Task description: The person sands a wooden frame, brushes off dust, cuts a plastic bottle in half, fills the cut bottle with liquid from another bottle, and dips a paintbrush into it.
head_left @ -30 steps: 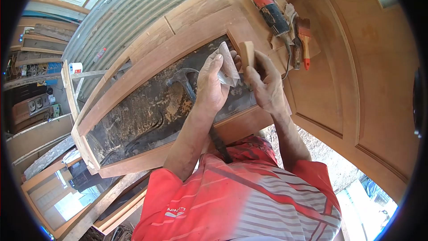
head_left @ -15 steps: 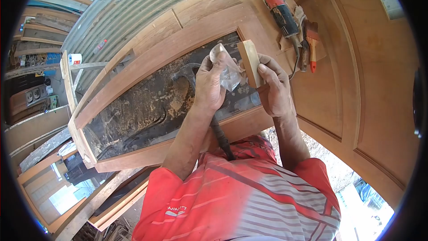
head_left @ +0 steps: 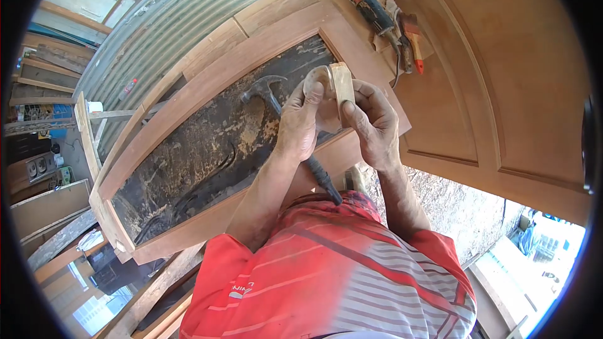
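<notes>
We seem to pair curled pale sheet [head_left: 320, 75] with oblong tan wooden block [head_left: 342, 84].
Left hand [head_left: 298, 120] pinches sheet, right hand [head_left: 377, 123] block; aligning likely needs steadiness.

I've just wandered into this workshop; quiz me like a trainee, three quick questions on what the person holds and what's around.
1. What does the left hand hold?
2. Which grips the small wooden block? A) the right hand; B) the left hand; C) neither.
3. True or false: the hammer has its head over the dark surface inside the wooden frame.

Key:
1. A thin, curled sheet.
2. A.
3. True.
</notes>
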A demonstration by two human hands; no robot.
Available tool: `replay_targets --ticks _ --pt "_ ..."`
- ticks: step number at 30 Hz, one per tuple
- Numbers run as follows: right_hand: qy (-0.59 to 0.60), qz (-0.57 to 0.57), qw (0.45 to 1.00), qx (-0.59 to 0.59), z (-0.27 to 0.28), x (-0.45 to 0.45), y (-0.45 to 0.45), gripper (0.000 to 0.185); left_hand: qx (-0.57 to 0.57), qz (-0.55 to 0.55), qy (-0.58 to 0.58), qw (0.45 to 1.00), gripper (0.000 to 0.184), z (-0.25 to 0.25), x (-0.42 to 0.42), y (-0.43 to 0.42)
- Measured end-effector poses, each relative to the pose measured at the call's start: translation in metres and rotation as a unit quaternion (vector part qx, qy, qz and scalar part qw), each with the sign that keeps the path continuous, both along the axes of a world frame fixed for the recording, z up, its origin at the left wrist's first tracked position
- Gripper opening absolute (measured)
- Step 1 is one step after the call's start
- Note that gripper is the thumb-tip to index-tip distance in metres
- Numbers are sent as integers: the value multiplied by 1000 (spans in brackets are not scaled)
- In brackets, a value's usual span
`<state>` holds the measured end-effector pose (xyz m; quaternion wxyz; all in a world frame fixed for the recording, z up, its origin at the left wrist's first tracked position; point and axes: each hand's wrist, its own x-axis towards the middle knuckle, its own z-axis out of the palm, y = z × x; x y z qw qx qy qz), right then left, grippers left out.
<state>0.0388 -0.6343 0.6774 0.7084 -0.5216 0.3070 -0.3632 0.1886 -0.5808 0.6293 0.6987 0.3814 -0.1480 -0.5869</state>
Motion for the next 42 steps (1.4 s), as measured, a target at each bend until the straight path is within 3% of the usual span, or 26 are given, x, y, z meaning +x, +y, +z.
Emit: replay_targets --ticks 8,10,12,14,20,21,24,25,29,32,36,37,40,41,42 --pt "188 -123 959 -172 -9 -8 62 39 54 -113 -149 981 44 38 5 76" --pt "259 -117 937 -200 2 -8 80 41 23 -72 -169 983 41 36 -10 89" --pt "299 -140 910 -251 4 -5 100 39 49 -115 -147 981 43 46 -17 106" --pt "332 -141 886 -293 1 -6 116 39 -20 -75 -162 984 55 20 -26 118" --pt "391 -163 841 -338 20 -41 169 38 -61 -129 -145 979 57 -15 -60 158" --pt "414 -173 833 -322 24 -53 181 37 -23 -179 -57 982 59 -2 -70 171" --pt "454 -196 828 -265 32 -97 213 34 -63 -209 80 973 58 -4 -111 187" --pt "461 -209 825 -251 30 -114 224 34 -36 -270 199 942 58 9 -117 195" --pt "462 -214 854 -109 35 -176 259 37 -84 -310 -8 947 57 -14 -170 209" --pt "417 -205 883 -72 24 -223 282 39 -143 -367 -50 918 73 -32 -197 210" --pt "457 -162 858 -170 36 -276 315 40 -134 -458 -85 874 62 -5 -233 212" --pt "465 -153 859 -149 40 -289 324 42 -138 -465 -201 851 56 1 -244 213" --pt "416 -175 891 -46 43 -318 340 42 -172 -490 -279 808 53 14 -265 216" --pt "365 -241 899 3 28 -329 348 29 -142 -501 -215 826 44 15 -270 217" --pt "344 -264 900 -33 24 -337 347 24 -143 -496 -249 820 41 17 -272 215"
